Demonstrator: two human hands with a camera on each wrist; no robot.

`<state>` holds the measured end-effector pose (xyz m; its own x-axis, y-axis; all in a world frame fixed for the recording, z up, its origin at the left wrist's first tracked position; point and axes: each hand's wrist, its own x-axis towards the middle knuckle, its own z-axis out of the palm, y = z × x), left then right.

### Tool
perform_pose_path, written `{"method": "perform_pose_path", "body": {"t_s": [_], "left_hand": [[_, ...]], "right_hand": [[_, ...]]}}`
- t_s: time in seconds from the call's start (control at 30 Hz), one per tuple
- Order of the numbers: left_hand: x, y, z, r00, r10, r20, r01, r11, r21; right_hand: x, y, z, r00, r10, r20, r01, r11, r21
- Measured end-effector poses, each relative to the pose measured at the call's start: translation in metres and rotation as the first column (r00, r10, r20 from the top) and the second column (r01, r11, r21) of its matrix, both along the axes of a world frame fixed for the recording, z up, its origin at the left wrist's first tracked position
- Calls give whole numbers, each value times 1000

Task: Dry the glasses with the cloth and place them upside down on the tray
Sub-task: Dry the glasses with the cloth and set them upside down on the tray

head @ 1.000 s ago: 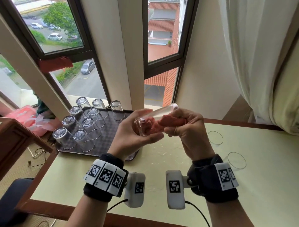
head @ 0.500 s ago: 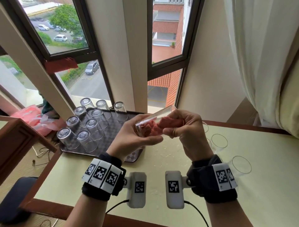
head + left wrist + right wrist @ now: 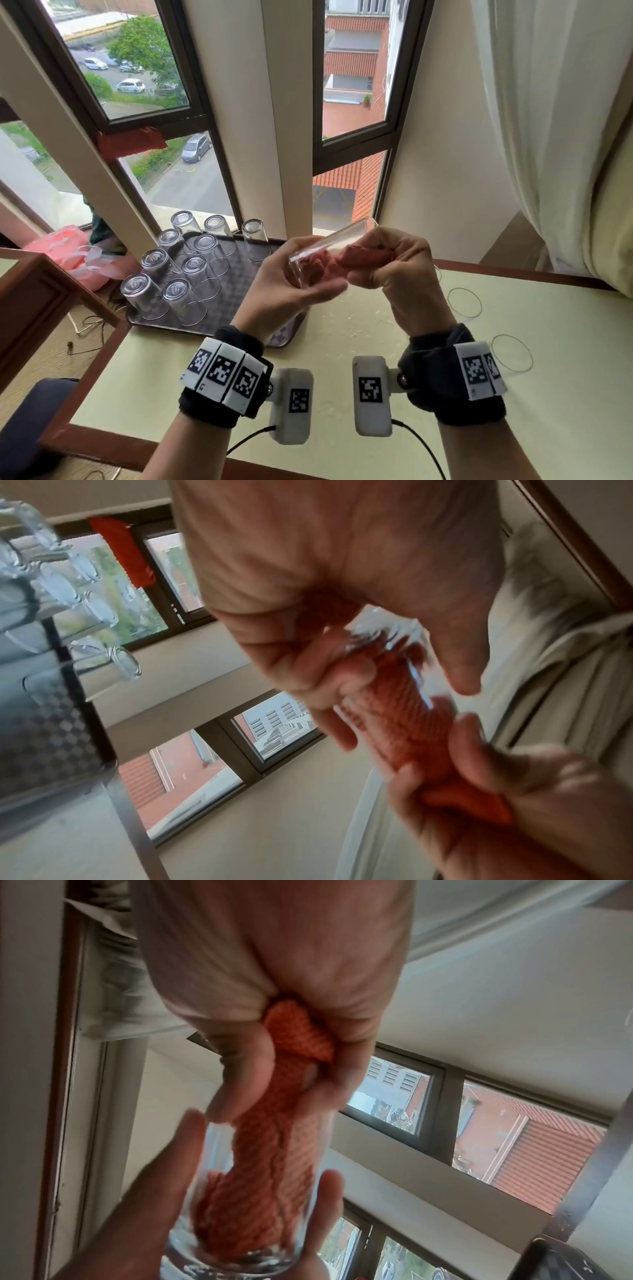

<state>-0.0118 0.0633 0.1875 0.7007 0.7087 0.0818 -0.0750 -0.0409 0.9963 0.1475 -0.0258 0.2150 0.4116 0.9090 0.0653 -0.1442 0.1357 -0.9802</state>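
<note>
Above the table I hold a clear glass [image 3: 329,250] on its side, base toward my left hand [image 3: 294,284], which grips it around the base end. My right hand [image 3: 394,270] grips a red cloth [image 3: 356,258] that is stuffed into the glass's mouth. In the right wrist view the cloth [image 3: 270,1172] fills the glass [image 3: 219,1259] down to its base. In the left wrist view the cloth [image 3: 394,723] and glass [image 3: 387,634] are blurred. Several dry glasses [image 3: 191,270] stand upside down on the dark checkered tray [image 3: 236,308] at the left.
Upright clear glasses [image 3: 464,301] [image 3: 512,353] stand on the pale table [image 3: 342,342] to the right of my hands. A window frame and wall rise behind. White curtains [image 3: 548,137] hang at the right. A wooden cabinet [image 3: 37,298] and pink bags [image 3: 68,250] sit at the left.
The view has shifted slightly. My hands keep their grip, with the glass and cloth staying in nearly the same place above the table.
</note>
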Motion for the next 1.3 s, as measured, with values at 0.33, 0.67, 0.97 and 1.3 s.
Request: {"method": "perform_pose_path", "body": {"t_s": [0.33,0.67,0.97,1.3], "left_hand": [[-9,3,-6,994,103,30,-107,959,261],[-18,7,-13,998,57,29,-53,990,-129],[-27,15,-18,999,26,40,-27,999,30],[-46,52,-18,991,-64,-121,92,964,248]], "right_hand": [[-1,-6,-7,988,144,50,-142,989,-44],[-18,4,-13,991,110,81,-105,992,-68],[-24,12,-18,998,47,49,-39,987,-154],[-9,6,-32,996,-43,72,58,976,-209]]}}
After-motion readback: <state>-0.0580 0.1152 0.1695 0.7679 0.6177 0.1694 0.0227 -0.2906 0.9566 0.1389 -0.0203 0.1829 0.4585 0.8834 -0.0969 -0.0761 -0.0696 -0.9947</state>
